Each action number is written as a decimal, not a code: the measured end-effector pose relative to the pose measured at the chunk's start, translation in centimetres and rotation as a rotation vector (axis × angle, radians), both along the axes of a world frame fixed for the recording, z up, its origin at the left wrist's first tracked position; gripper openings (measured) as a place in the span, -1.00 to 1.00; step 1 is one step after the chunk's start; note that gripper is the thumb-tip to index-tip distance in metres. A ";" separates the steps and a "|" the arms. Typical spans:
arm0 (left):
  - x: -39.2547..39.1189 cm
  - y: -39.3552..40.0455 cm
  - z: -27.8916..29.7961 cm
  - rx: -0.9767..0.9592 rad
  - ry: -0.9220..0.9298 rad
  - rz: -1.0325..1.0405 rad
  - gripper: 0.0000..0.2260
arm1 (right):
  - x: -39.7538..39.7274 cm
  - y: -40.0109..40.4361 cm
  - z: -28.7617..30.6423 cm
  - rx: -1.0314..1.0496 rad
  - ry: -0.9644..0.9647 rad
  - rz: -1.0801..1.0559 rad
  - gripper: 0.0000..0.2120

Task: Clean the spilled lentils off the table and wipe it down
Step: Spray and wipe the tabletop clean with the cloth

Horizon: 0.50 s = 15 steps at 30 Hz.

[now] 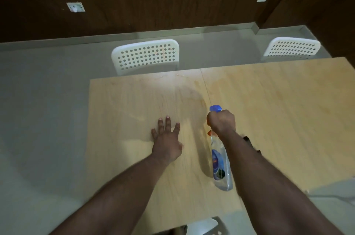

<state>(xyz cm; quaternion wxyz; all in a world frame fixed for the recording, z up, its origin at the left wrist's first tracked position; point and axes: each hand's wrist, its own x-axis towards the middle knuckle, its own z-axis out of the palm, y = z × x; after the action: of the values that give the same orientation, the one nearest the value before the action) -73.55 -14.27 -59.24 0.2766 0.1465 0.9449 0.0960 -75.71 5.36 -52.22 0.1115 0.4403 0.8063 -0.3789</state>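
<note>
spray bottle label: blue w/ red patch, print too blurred to read, no brand legible
nozzle head: blue, no markings seen
table: bare wood grain, no text
chair backs: white, perforated, no logo
wall plates: blank, no lettering
numbers/signs: none legible anywhere in view

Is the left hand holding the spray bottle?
No, the left hand lies flat and open on the table; the right hand grips the spray bottle.
</note>
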 end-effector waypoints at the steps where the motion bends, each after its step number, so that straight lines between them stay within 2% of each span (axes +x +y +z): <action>1: 0.9 0.0 0.0 -0.004 -0.015 -0.002 -0.19 | 1.2 0.0 -0.1 -0.009 0.001 0.017 -0.75; 10: 11.3 0.4 0.6 -0.003 -0.067 0.045 -0.07 | 13.2 -0.3 0.9 0.022 -0.060 0.121 -0.78; 15: 17.0 0.4 0.8 -0.001 -0.075 0.048 -0.07 | 21.0 -0.3 0.3 0.028 -0.126 0.213 -0.71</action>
<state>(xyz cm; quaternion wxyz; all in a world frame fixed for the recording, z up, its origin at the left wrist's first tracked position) -56.58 -13.82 -58.43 0.3095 0.1200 0.9371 0.1077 -54.74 5.10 -51.92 0.1952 0.3767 0.8451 -0.3253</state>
